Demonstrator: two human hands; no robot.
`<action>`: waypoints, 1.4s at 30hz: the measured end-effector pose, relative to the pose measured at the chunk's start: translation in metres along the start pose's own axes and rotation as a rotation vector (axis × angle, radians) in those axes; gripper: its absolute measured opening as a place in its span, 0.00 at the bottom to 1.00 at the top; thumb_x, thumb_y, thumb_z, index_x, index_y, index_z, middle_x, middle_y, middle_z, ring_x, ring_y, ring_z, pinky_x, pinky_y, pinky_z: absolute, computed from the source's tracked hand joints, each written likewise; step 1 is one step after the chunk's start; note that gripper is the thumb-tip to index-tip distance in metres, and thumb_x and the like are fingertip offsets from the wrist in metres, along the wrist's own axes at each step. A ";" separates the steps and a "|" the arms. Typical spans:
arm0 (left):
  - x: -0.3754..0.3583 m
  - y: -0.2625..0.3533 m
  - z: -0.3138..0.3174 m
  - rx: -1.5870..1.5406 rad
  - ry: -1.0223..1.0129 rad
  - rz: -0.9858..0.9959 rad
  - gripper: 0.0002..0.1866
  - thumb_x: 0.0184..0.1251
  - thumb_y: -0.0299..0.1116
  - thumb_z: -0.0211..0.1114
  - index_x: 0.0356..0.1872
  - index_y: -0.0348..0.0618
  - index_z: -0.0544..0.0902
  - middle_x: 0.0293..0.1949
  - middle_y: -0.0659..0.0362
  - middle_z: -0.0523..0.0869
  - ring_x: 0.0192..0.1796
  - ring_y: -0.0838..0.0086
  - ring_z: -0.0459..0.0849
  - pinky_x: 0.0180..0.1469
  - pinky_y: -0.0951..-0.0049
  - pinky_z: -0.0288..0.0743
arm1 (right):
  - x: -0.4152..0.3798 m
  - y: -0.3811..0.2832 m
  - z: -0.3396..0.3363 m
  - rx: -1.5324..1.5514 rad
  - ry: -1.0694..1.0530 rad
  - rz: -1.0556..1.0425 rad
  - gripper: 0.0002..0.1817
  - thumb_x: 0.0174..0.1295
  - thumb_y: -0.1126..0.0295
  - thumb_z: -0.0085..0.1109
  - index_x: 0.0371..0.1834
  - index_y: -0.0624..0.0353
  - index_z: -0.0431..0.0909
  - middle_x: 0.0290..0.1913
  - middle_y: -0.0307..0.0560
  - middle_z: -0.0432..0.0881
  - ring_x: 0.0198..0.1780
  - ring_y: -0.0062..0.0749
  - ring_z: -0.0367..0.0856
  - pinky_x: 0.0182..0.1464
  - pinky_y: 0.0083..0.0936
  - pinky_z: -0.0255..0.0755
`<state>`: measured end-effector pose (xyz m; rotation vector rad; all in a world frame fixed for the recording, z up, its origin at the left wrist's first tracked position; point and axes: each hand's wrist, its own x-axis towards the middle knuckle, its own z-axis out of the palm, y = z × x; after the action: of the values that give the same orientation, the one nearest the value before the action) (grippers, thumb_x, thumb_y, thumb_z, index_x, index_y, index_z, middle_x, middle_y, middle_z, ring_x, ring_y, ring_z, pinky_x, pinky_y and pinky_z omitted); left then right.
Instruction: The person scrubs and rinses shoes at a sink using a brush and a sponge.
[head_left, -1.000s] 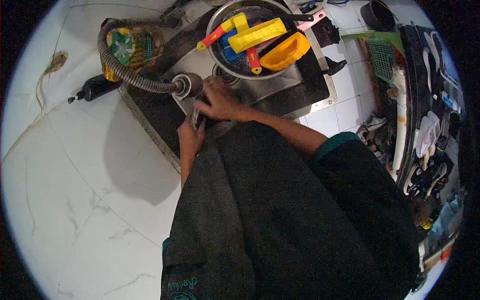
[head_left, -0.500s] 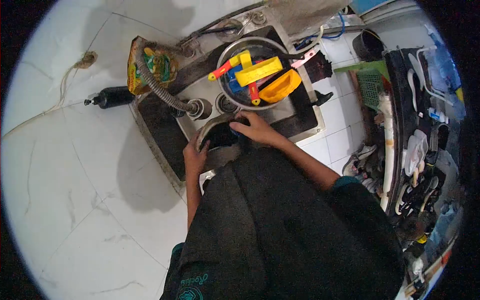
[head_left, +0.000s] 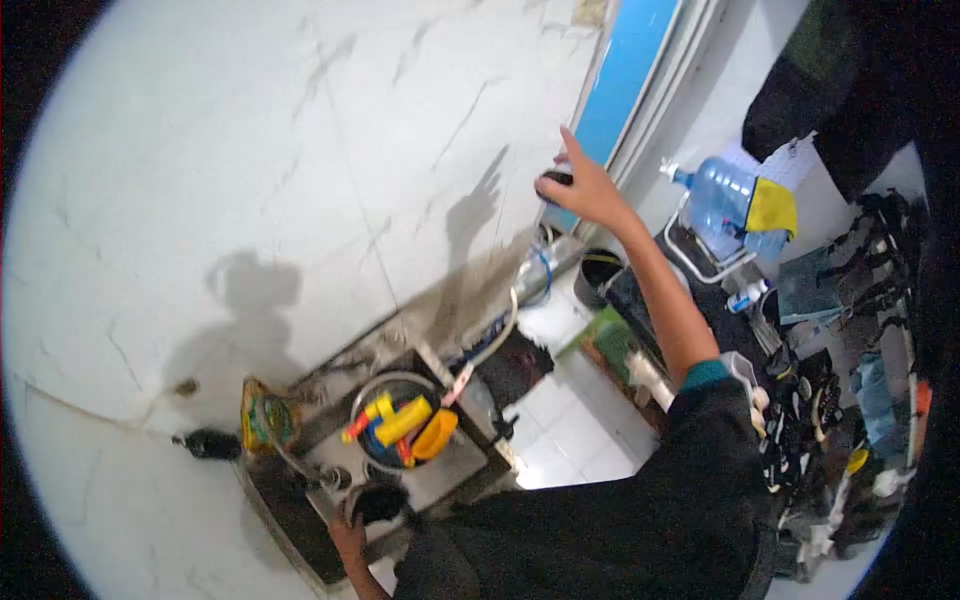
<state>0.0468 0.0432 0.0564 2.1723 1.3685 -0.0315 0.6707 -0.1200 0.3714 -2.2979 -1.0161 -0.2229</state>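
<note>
My right hand [head_left: 590, 190] is raised high in front of the tiled wall, near the blue panel. Its index finger points out, while the thumb and other fingers hold a small dark object [head_left: 556, 184] whose kind I cannot make out. Low over the sink [head_left: 455, 490], my left hand [head_left: 348, 538] grips the edge of a dark, bowl-like thing [head_left: 380, 503], partly hidden by my clothing. Beyond it in the sink stands a round metal basin [head_left: 362, 400] with yellow, orange, red and blue plastic pieces [head_left: 404, 420].
A grey ribbed hose [head_left: 285, 458] and a yellow-green packet [head_left: 262, 415] are at the sink's left corner. A black bottle [head_left: 210, 443] lies left of them. At the right stand a blue water jug [head_left: 722, 195], a black bucket [head_left: 598, 275] and a cluttered rack [head_left: 800, 400].
My right hand has left the bowl-like thing and risen up and right towards the blue panel. The left hand stays at the thing. My view has swung up and right.
</note>
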 end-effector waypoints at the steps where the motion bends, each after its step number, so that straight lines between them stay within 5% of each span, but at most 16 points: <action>1: 0.003 0.008 -0.001 0.001 -0.013 -0.082 0.28 0.60 0.34 0.68 0.62 0.37 0.75 0.52 0.39 0.82 0.55 0.44 0.80 0.58 0.53 0.73 | 0.036 0.017 -0.013 -0.057 0.051 -0.001 0.56 0.51 0.45 0.65 0.75 0.68 0.47 0.57 0.67 0.77 0.56 0.58 0.78 0.58 0.37 0.71; 4: 0.014 -0.024 0.016 0.059 -0.007 0.077 0.27 0.60 0.37 0.68 0.59 0.36 0.78 0.54 0.39 0.81 0.56 0.46 0.80 0.59 0.54 0.73 | 0.109 0.021 -0.061 -0.150 0.170 -0.021 0.60 0.50 0.42 0.64 0.75 0.72 0.44 0.55 0.69 0.78 0.56 0.58 0.78 0.58 0.36 0.71; 7: 0.006 -0.011 0.010 -0.101 -0.009 -0.130 0.29 0.60 0.38 0.68 0.63 0.40 0.75 0.60 0.45 0.78 0.63 0.50 0.75 0.60 0.53 0.71 | 0.167 0.038 -0.081 -0.178 0.304 -0.065 0.63 0.47 0.38 0.62 0.73 0.76 0.45 0.53 0.74 0.78 0.56 0.58 0.79 0.56 0.39 0.73; 9: -0.014 -0.013 0.006 -0.301 0.117 -0.101 0.29 0.61 0.39 0.67 0.62 0.37 0.75 0.60 0.44 0.78 0.63 0.53 0.74 0.63 0.57 0.67 | 0.178 0.043 -0.084 -0.110 0.209 -0.047 0.58 0.46 0.33 0.61 0.71 0.69 0.58 0.50 0.66 0.82 0.55 0.55 0.80 0.56 0.39 0.73; 10: -0.023 -0.010 0.004 -0.321 0.192 -0.164 0.29 0.61 0.40 0.67 0.61 0.36 0.76 0.59 0.44 0.78 0.63 0.53 0.74 0.64 0.58 0.66 | 0.198 0.070 -0.065 -0.210 0.230 -0.121 0.47 0.50 0.33 0.59 0.65 0.60 0.71 0.47 0.60 0.85 0.53 0.55 0.81 0.56 0.39 0.73; 11: -0.035 -0.011 -0.001 -0.346 0.208 -0.077 0.27 0.63 0.42 0.66 0.59 0.34 0.77 0.59 0.43 0.78 0.62 0.53 0.74 0.65 0.59 0.63 | 0.162 0.038 -0.065 -0.083 0.121 -0.174 0.38 0.57 0.35 0.54 0.61 0.54 0.77 0.47 0.54 0.86 0.50 0.46 0.83 0.54 0.34 0.75; 13: -0.055 -0.027 0.019 -0.519 0.408 -0.274 0.25 0.66 0.41 0.65 0.57 0.33 0.78 0.52 0.51 0.82 0.52 0.62 0.79 0.58 0.65 0.70 | 0.119 0.030 -0.046 0.327 -0.245 -0.172 0.35 0.64 0.37 0.46 0.66 0.49 0.73 0.58 0.45 0.80 0.55 0.26 0.79 0.51 0.26 0.76; 15: -0.078 -0.008 0.011 -1.122 0.472 -0.340 0.24 0.64 0.34 0.69 0.58 0.34 0.76 0.50 0.52 0.81 0.50 0.66 0.80 0.56 0.67 0.73 | 0.040 -0.024 -0.022 0.682 -0.495 -0.233 0.35 0.64 0.36 0.45 0.64 0.48 0.75 0.48 0.44 0.83 0.46 0.22 0.80 0.45 0.22 0.74; 18: -0.104 -0.012 0.009 -1.323 0.646 -0.404 0.30 0.65 0.31 0.69 0.64 0.31 0.68 0.57 0.48 0.76 0.57 0.61 0.78 0.57 0.63 0.75 | -0.056 -0.072 0.038 1.117 -0.929 -0.216 0.42 0.59 0.36 0.48 0.63 0.62 0.72 0.48 0.51 0.82 0.47 0.30 0.78 0.45 0.24 0.71; 22: -0.122 -0.006 0.005 -1.473 0.767 -0.260 0.25 0.65 0.27 0.67 0.62 0.33 0.71 0.55 0.49 0.78 0.56 0.61 0.79 0.57 0.62 0.76 | -0.173 -0.140 0.140 1.273 -1.578 -0.225 0.36 0.61 0.41 0.51 0.61 0.61 0.73 0.59 0.49 0.76 0.63 0.36 0.71 0.67 0.35 0.59; 24: -0.125 -0.001 -0.002 -1.492 0.818 -0.205 0.24 0.65 0.25 0.67 0.61 0.33 0.72 0.54 0.49 0.79 0.56 0.61 0.79 0.58 0.63 0.76 | -0.233 -0.166 0.202 1.346 -1.679 -0.291 0.30 0.67 0.49 0.50 0.66 0.57 0.68 0.59 0.45 0.72 0.62 0.33 0.70 0.64 0.29 0.61; 26: -0.128 0.004 -0.010 -1.528 0.841 -0.147 0.23 0.65 0.22 0.65 0.60 0.33 0.72 0.53 0.50 0.80 0.55 0.62 0.80 0.58 0.64 0.76 | -0.256 -0.196 0.226 1.252 -1.844 -0.161 0.35 0.63 0.46 0.53 0.70 0.54 0.65 0.67 0.48 0.66 0.69 0.37 0.63 0.69 0.36 0.57; 29: -0.130 0.000 -0.014 -1.543 0.841 -0.124 0.23 0.65 0.21 0.64 0.60 0.33 0.72 0.53 0.51 0.80 0.55 0.63 0.80 0.58 0.65 0.76 | -0.293 -0.229 0.270 1.479 -1.912 0.256 0.34 0.64 0.50 0.53 0.71 0.52 0.65 0.69 0.48 0.64 0.70 0.38 0.62 0.69 0.35 0.57; 34: -0.134 -0.010 -0.014 -1.558 0.752 -0.141 0.31 0.61 0.19 0.67 0.65 0.35 0.67 0.57 0.52 0.77 0.57 0.63 0.78 0.61 0.63 0.74 | -0.322 -0.266 0.305 1.789 -1.896 0.540 0.31 0.67 0.53 0.50 0.73 0.49 0.64 0.62 0.45 0.75 0.60 0.31 0.75 0.63 0.30 0.68; 37: -0.139 -0.012 -0.017 -1.525 0.666 -0.108 0.35 0.60 0.19 0.68 0.68 0.36 0.63 0.61 0.51 0.74 0.60 0.63 0.75 0.63 0.64 0.72 | -0.329 -0.281 0.307 1.802 -1.859 0.675 0.30 0.68 0.54 0.49 0.72 0.50 0.66 0.63 0.46 0.74 0.61 0.31 0.74 0.64 0.30 0.67; 42: -0.132 -0.059 -0.034 -1.176 0.400 -0.169 0.42 0.57 0.27 0.72 0.71 0.41 0.58 0.68 0.51 0.67 0.70 0.60 0.66 0.69 0.61 0.63 | -0.338 -0.289 0.315 1.335 -1.672 -0.043 0.27 0.67 0.54 0.49 0.70 0.46 0.70 0.61 0.51 0.75 0.60 0.38 0.74 0.64 0.32 0.65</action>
<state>-0.0751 -0.0311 0.0991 1.0830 1.2575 0.9385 0.2020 0.0093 0.1245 -0.7769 -1.1736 1.9596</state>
